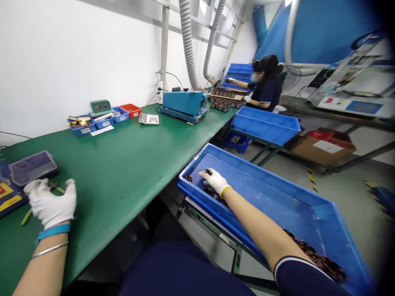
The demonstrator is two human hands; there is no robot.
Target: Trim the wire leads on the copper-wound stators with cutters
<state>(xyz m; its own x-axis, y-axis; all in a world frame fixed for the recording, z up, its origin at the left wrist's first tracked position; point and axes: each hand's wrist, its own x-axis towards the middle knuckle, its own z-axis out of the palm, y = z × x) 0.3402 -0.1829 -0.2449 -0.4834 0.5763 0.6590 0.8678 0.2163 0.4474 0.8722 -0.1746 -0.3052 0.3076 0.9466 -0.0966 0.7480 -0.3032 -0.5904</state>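
Note:
My left hand (54, 203), in a white glove, is low over the green table with thumb and fingers apart. Right by its fingers lies a hand tool like pliers; its green handle (26, 217) shows beyond the hand, and the rest is partly hidden. My right hand (215, 181), also gloved, reaches into the long blue tray (256, 174), fingers loosely stretched, with dark marks at the fingertips. Nothing held shows in it. Below it and beside it are dark, copper-wound ring parts (188, 178). More wound parts (321, 259) lie at the tray's near right end, partly behind my arm.
A purple bin (33, 167) stands at the table's left. Small tool bins (103, 120), a clock (100, 106), a calculator (149, 119) and a blue machine (183, 106) line the back. Beyond another blue tray (267, 124), a co-worker (267, 88) sits by many wound parts.

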